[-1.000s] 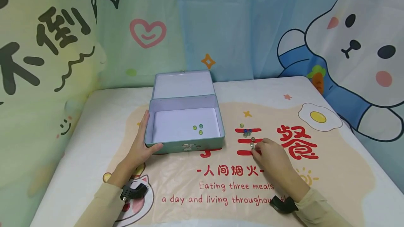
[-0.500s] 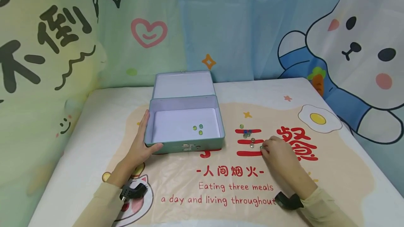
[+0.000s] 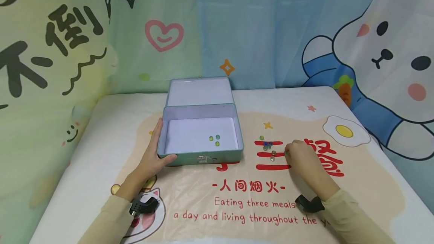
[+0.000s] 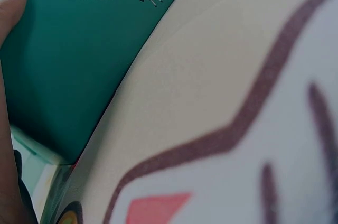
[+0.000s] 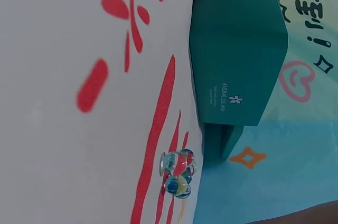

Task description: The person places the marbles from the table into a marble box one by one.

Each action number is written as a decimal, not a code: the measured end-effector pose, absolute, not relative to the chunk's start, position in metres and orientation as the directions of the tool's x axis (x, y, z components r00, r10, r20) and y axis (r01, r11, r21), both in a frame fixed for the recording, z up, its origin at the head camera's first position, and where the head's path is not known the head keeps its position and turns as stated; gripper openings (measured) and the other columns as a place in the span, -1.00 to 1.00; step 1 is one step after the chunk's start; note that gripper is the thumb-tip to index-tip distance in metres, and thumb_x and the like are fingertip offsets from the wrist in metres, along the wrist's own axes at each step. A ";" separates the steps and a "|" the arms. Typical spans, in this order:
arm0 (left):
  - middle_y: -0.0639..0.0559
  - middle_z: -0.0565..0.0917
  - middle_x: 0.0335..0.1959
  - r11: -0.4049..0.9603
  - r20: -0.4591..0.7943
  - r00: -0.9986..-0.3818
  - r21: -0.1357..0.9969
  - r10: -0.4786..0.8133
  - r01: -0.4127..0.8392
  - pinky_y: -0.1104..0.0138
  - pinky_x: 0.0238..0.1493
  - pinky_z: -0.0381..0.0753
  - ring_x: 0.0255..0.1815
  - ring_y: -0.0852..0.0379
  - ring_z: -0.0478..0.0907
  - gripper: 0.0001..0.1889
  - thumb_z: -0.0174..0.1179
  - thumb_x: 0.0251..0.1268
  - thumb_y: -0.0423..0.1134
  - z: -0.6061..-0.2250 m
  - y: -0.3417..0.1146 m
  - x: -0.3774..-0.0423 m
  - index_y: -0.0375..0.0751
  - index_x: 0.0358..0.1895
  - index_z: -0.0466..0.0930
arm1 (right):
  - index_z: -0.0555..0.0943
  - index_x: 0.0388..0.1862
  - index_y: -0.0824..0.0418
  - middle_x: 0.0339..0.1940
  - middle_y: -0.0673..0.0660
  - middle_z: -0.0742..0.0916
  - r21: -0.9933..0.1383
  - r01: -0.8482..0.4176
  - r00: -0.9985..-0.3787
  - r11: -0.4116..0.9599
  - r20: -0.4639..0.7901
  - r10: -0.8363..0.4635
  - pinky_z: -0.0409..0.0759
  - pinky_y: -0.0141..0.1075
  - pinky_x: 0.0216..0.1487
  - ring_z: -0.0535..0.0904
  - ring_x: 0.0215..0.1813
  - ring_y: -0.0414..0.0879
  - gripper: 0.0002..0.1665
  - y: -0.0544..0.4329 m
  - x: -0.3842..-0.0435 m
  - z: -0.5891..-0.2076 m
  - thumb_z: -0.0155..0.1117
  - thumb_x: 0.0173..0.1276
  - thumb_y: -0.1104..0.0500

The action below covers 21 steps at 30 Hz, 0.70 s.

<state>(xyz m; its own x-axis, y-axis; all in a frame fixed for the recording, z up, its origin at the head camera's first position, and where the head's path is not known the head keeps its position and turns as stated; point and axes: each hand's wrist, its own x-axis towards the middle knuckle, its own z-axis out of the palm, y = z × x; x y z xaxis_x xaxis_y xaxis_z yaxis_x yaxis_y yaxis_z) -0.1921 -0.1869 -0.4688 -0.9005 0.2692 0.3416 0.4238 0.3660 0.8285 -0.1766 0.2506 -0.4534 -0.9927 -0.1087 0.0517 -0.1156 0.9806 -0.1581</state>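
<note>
A green tin box (image 3: 222,156) stands with its lid leaning back and its pale inside showing. Around its front left corner my left hand (image 3: 150,163) holds it, fingers along the side and thumb on the front. Three green marbles (image 3: 217,144) lie inside, toward the right. To the right of the box, several glass marbles (image 3: 268,145) rest on the cloth, also seen as a clear cluster of marbles (image 5: 177,166) in the right wrist view. My right hand (image 3: 303,163) pinches a greenish marble (image 3: 286,154), mostly hidden by the fingertips, just right of that group.
A printed cloth (image 3: 251,232) with red lettering covers the table. Behind it hangs a cartoon curtain (image 3: 244,29). The raised lid (image 3: 200,91) stands near the table's back edge.
The right hand has drawn away to the right from the marbles on the cloth, with a marble at its fingertips. The left hand and the box keep their places; the head view has shifted slightly.
</note>
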 end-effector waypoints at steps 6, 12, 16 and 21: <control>-0.16 -0.22 0.57 0.374 0.334 -0.902 0.827 0.272 0.419 -0.25 0.38 -0.18 0.55 -0.18 -0.28 0.14 0.38 -0.04 -0.18 -0.469 -0.187 -0.192 -0.25 0.53 -0.25 | 0.71 -0.31 0.36 -0.48 0.19 0.65 -0.146 -0.099 -0.995 0.984 0.027 -0.096 0.58 -0.11 -0.26 0.53 -0.40 0.02 -0.83 0.248 -0.187 -0.455 0.41 0.08 0.32; -0.15 -0.23 0.57 0.378 0.335 -0.902 0.825 0.273 0.421 -0.26 0.38 -0.18 0.55 -0.17 -0.28 0.14 0.39 -0.05 -0.18 -0.469 -0.187 -0.193 -0.25 0.53 -0.25 | 0.70 -0.24 0.37 -0.41 0.23 0.66 -0.151 -0.104 -0.994 0.983 -0.002 -0.105 0.60 -0.06 -0.20 0.54 -0.36 0.04 -0.79 0.245 -0.198 -0.455 0.39 0.11 0.33; -0.17 -0.22 0.56 0.377 0.342 -0.898 0.821 0.276 0.428 -0.26 0.38 -0.18 0.55 -0.19 -0.28 0.14 0.39 -0.05 -0.19 -0.469 -0.187 -0.193 -0.28 0.52 -0.24 | 0.69 -0.17 0.40 -0.36 0.27 0.67 -0.153 -0.129 -0.992 0.980 0.023 -0.127 0.61 -0.05 -0.19 0.57 -0.34 0.06 -0.75 0.245 -0.203 -0.457 0.38 0.13 0.35; -0.19 -0.22 0.56 0.373 0.343 -0.898 0.823 0.275 0.428 -0.26 0.38 -0.17 0.55 -0.20 -0.27 0.14 0.39 -0.06 -0.18 -0.468 -0.188 -0.192 -0.29 0.52 -0.24 | 0.69 -0.17 0.39 -0.31 0.29 0.69 -0.171 -0.139 -0.990 0.975 0.025 -0.137 0.60 -0.02 -0.10 0.60 -0.25 0.11 -0.77 0.244 -0.212 -0.459 0.34 0.15 0.38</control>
<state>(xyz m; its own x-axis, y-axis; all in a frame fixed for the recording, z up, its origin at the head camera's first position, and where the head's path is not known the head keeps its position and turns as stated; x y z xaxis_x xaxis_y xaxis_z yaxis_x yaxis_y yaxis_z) -0.1924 -0.1877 -0.4680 -0.8982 0.2753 0.3427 0.4284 0.3730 0.8230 -0.2118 0.2437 -0.4587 -0.9903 -0.1367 0.0251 -0.1390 0.9754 -0.1709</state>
